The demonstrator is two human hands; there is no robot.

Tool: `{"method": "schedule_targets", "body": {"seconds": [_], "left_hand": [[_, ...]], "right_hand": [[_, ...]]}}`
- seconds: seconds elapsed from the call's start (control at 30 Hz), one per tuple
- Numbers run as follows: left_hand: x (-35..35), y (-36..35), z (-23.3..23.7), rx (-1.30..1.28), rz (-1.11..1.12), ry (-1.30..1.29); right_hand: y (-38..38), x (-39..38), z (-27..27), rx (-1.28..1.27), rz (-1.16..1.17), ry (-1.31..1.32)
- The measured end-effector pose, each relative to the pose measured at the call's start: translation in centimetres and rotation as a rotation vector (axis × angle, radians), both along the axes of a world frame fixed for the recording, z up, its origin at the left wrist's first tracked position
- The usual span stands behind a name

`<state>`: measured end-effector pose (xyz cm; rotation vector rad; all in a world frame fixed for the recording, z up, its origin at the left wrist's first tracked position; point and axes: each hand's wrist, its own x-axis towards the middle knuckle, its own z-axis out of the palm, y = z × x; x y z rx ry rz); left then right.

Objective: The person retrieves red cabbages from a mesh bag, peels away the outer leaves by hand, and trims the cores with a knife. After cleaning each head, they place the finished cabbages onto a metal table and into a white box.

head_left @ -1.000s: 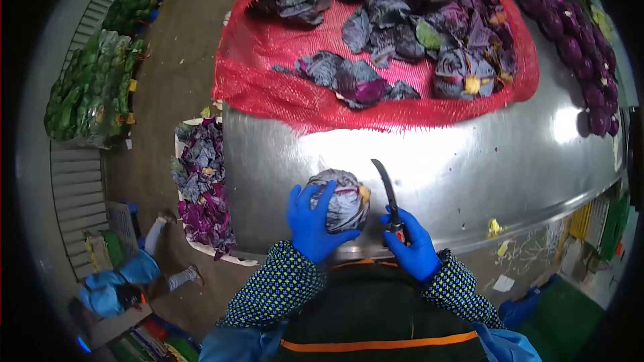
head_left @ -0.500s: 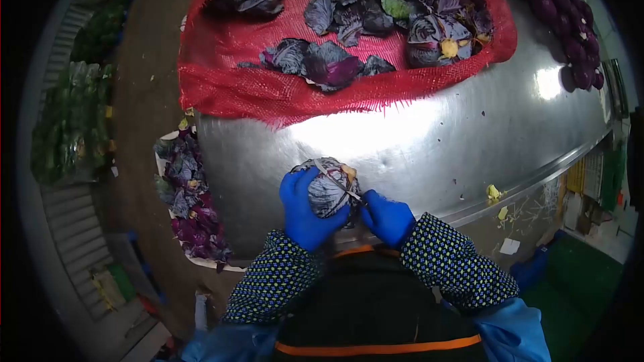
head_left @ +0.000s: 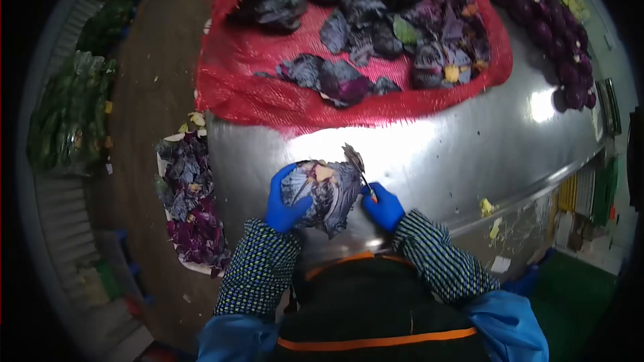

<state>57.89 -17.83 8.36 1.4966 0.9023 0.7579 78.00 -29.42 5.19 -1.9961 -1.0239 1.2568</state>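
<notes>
My left hand, in a blue glove, grips a red cabbage from its left side, thumb across the front. The pale cut stem faces up, and a loose outer leaf hangs away on the right. In my right hand, also gloved in blue, is a knife with its blade pointing up and left. A dark piece of leaf is at the blade's tip. Both hands are over the near part of the metal table.
A red mesh sack with cabbages and loose leaves lies across the table's far side. Purple cabbages are piled at the far right. A bin of leaf trimmings stands off the left edge. Yellowish scraps lie near the front edge.
The knife has come off the cabbage to the right, with a leaf piece at its tip. An outer leaf now spreads away from the head. My hands are farther apart.
</notes>
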Motion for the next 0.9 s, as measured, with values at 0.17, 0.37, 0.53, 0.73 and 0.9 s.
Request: {"method": "schedule_targets", "body": {"seconds": [0.17,0.37,0.53,0.73,0.9], "left_hand": [[-5.5,1.8,1.2,-0.113,-0.226,0.176],[-0.8,-1.5,3.7,0.361,-0.309,0.362],[-1.2,-3.4,1.6,0.209,-0.301,0.385],[0.0,-5.6,0.0,0.247,-0.018,0.338],[0.7,-5.9,1.2,0.275,-0.088,0.449]], "right_hand": [[-0.4,-1.1,4.1,0.101,-0.202,0.531],[4.1,1.6,5.9,0.313,-0.380,0.222],[-1.1,0.2,5.3,-0.003,-0.237,0.329],[-2.4,-1.3,6.6,0.242,0.217,-0.222],[1.7,-1.1,6.8,0.088,0.373,-0.233]]}}
